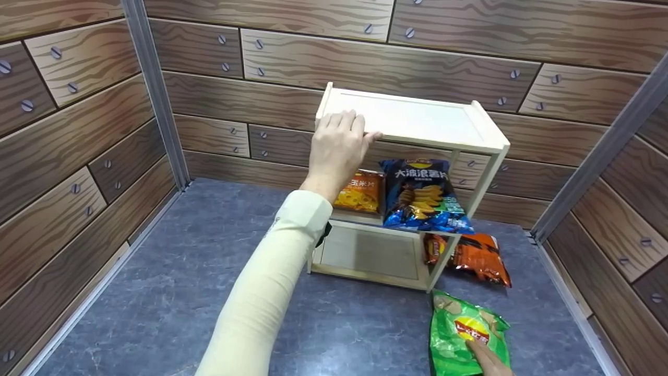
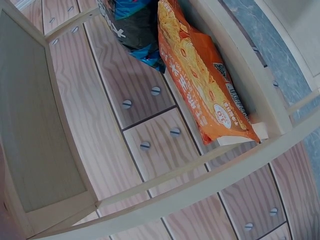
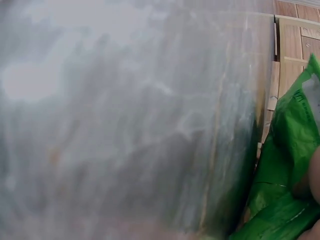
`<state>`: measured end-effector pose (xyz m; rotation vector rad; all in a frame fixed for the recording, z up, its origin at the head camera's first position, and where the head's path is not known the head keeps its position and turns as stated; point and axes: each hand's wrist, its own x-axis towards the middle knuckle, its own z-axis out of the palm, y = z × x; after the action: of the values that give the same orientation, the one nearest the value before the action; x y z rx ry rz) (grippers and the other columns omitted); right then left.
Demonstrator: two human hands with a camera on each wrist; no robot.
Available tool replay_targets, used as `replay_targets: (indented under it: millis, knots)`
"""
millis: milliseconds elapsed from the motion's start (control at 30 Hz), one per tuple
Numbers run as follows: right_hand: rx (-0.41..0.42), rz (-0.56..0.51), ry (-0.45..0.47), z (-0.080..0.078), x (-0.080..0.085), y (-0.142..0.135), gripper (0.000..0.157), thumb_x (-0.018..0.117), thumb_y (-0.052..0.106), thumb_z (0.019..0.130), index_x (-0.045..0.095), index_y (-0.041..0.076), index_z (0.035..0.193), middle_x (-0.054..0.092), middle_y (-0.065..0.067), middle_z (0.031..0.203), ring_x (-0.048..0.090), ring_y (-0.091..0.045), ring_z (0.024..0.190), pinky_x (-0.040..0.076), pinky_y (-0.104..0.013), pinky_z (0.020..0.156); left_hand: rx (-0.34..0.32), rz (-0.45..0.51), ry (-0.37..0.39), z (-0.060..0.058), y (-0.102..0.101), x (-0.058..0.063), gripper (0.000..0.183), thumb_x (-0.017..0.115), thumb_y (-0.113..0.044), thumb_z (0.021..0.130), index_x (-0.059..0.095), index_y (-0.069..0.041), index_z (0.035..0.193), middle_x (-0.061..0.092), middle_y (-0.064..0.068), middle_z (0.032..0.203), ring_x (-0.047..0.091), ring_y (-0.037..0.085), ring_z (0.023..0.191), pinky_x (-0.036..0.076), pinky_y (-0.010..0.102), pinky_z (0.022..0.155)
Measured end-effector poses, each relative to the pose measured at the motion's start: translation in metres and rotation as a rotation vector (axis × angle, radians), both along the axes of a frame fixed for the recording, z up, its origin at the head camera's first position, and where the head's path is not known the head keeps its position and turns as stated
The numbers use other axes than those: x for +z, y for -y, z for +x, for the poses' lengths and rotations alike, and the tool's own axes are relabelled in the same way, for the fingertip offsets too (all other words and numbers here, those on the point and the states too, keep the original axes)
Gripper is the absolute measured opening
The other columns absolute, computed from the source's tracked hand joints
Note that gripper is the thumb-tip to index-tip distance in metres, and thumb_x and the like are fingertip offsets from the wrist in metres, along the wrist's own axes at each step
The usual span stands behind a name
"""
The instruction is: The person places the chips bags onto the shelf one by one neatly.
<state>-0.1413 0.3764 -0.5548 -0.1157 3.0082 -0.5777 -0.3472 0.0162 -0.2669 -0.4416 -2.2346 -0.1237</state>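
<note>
My left hand [image 1: 339,141] grips the front left corner of a pale wooden shelf rack [image 1: 407,117], its thumb along the front edge of the top board. At the lower right of the head view, my right hand [image 1: 488,357] holds a green bag of potato chips [image 1: 459,329], fingers over its front and the rest of the hand out of frame. On the rack's middle shelf stand an orange bag of corn chips [image 1: 360,193], partly behind my left wrist, and a dark blue bag of potato chips [image 1: 422,193]. The left wrist view shows the orange bag [image 2: 200,80] from the side.
A red-orange chip bag [image 1: 477,256] lies on the floor beside the rack's right side. The rack's bottom panel [image 1: 365,253] sits close to the blue-grey marbled floor [image 1: 219,271]. Wood-patterned walls [image 1: 209,94] with metal corner posts enclose the space. Blurred glossy material fills most of the right wrist view.
</note>
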Motion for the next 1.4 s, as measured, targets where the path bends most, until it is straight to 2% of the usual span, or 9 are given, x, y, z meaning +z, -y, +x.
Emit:
replay_targets:
  millis: [133,300,500,667,833,1000,1133,1300,1400]
  knots:
    - [-0.023,-0.025,0.023,0.002,0.01,0.002,0.09,0.071,0.057,0.082,0.046,-0.005,0.142,0.048,-0.032,0.144,0.049,-0.048,0.131,0.048,-0.057,0.101,-0.009,0.007,0.001,0.001,0.0,0.0,0.059,0.03,-0.055,0.103,0.062,-0.009,0.123,0.065,0.006,0.128,0.06,0.022,0.12,0.043,0.035,0.108]
    - [-0.047,-0.041,0.1,0.004,0.022,0.003,0.096,0.07,0.064,0.08,0.044,-0.003,0.144,0.044,-0.031,0.147,0.046,-0.049,0.133,0.046,-0.058,0.102,-0.014,0.007,0.001,0.001,0.0,0.001,0.059,0.031,-0.054,0.103,0.063,-0.009,0.121,0.065,0.006,0.128,0.06,0.022,0.12,0.043,0.035,0.109]
    - [-0.02,-0.056,0.105,0.008,0.037,0.017,0.089,0.068,0.06,0.084,0.045,0.0,0.145,0.046,-0.028,0.148,0.05,-0.046,0.131,0.049,-0.055,0.1,-0.014,0.002,0.016,0.001,0.001,0.0,0.058,0.03,-0.054,0.104,0.062,-0.009,0.121,0.065,0.006,0.127,0.06,0.022,0.12,0.043,0.035,0.109]
    - [-0.025,-0.029,-0.013,0.009,0.046,0.039,0.077,0.072,0.053,0.083,0.053,0.005,0.141,0.056,-0.021,0.141,0.059,-0.039,0.124,0.054,-0.049,0.095,-0.003,-0.007,0.02,0.001,0.002,0.0,0.059,0.029,-0.055,0.104,0.062,-0.009,0.12,0.065,0.006,0.128,0.06,0.022,0.12,0.043,0.036,0.109]
    - [-0.036,-0.063,-0.233,0.005,0.049,0.064,0.044,0.071,0.016,0.084,0.065,0.008,0.127,0.069,-0.012,0.125,0.069,-0.029,0.107,0.058,-0.041,0.086,0.003,-0.003,0.02,0.0,0.001,0.0,0.059,0.03,-0.055,0.104,0.062,-0.009,0.122,0.064,0.006,0.13,0.059,0.022,0.122,0.042,0.035,0.11]
    - [0.071,-0.071,-0.433,-0.001,0.05,0.082,0.052,0.068,-0.008,0.071,0.07,0.008,0.12,0.073,-0.008,0.116,0.072,-0.028,0.101,0.06,-0.039,0.081,-0.003,0.002,0.02,0.0,0.0,0.0,0.059,0.03,-0.055,0.104,0.062,-0.01,0.124,0.064,0.006,0.131,0.058,0.022,0.123,0.041,0.035,0.111]
    - [0.142,-0.115,-0.479,-0.009,0.055,0.094,0.058,0.066,-0.018,0.067,0.071,0.008,0.119,0.073,-0.009,0.117,0.071,-0.032,0.103,0.06,-0.042,0.082,-0.001,-0.001,0.029,-0.001,0.001,0.0,0.06,0.028,-0.056,0.103,0.062,-0.01,0.122,0.064,0.006,0.131,0.058,0.022,0.123,0.041,0.034,0.112]
    - [0.15,-0.211,-0.471,-0.021,0.064,0.11,0.054,0.069,-0.018,0.073,0.071,0.008,0.12,0.072,-0.009,0.12,0.069,-0.033,0.109,0.058,-0.043,0.089,0.002,-0.001,0.019,-0.001,0.001,0.0,0.06,0.028,-0.056,0.103,0.062,-0.01,0.121,0.065,0.006,0.13,0.059,0.022,0.122,0.042,0.035,0.11]
    - [0.165,-0.221,-0.501,-0.03,0.066,0.117,0.059,0.064,-0.023,0.07,0.071,0.009,0.12,0.072,-0.008,0.122,0.069,-0.03,0.11,0.057,-0.043,0.09,0.006,-0.008,0.007,0.0,0.0,0.0,0.06,0.028,-0.056,0.103,0.063,-0.011,0.12,0.066,0.005,0.128,0.06,0.021,0.12,0.043,0.034,0.109]
